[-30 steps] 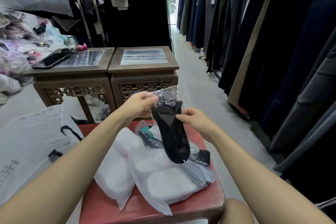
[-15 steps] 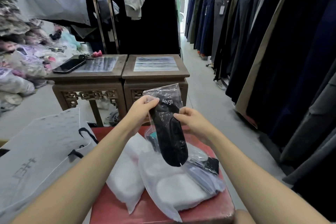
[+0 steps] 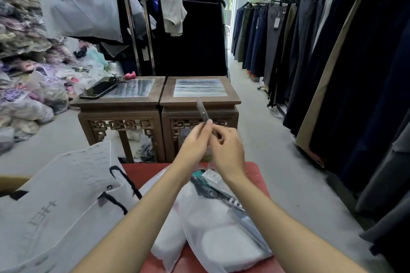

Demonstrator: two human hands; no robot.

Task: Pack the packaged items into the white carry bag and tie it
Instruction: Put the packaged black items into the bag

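Both hands hold a clear packet with a black sock point(image 3: 202, 110), turned edge-on so only its thin top sticks up above my fingers. My left hand point(image 3: 195, 142) pinches it from the left and my right hand point(image 3: 228, 150) grips it from the right, above the red stool point(image 3: 142, 173). On the stool lie white items in clear packaging point(image 3: 224, 237) and a dark packaged item with a white label point(image 3: 210, 184). The white carry bag point(image 3: 66, 201) with black cord handles lies to the left of the stool.
Two carved wooden side tables point(image 3: 199, 99) stand just beyond the stool; the left one bears a black phone point(image 3: 98, 90) and keys. Trousers hang on a rack point(image 3: 332, 62) along the right. Bagged clothes pile up at the left point(image 3: 26, 68). An aisle runs between.
The sock packet has turned from facing me to edge-on and risen. My two hands have come close together on it. The view has tilted up.
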